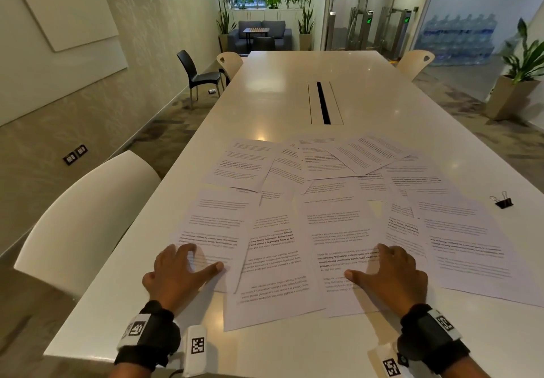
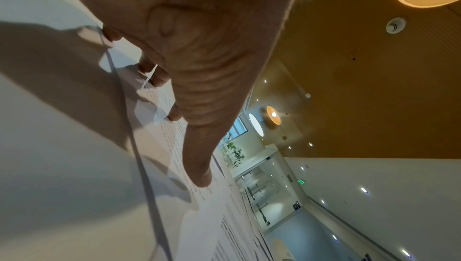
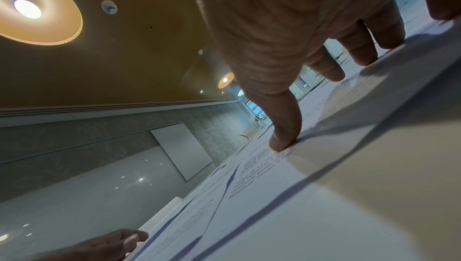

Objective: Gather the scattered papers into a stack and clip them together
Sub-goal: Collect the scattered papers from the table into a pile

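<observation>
Several printed sheets [image 1: 338,195] lie scattered and overlapping across the near half of a long white table [image 1: 294,89]. My left hand [image 1: 182,271] rests with spread fingers on the near corner of the leftmost sheet [image 1: 217,221]. In the left wrist view, the left hand's [image 2: 199,68] thumb and fingertips touch that paper [image 2: 224,216]. My right hand [image 1: 391,274] presses flat on a middle sheet [image 1: 338,230]; the right wrist view shows the right hand's [image 3: 274,38] thumb and fingers on the page [image 3: 274,196]. A black binder clip [image 1: 502,201] sits on the table at the far right, apart from both hands.
A white chair [image 1: 85,215] stands at the table's left edge near my left hand. Further chairs stand at the far end. A dark cable slot [image 1: 323,102] runs along the table's middle beyond the papers. The table's near edge is just below my wrists.
</observation>
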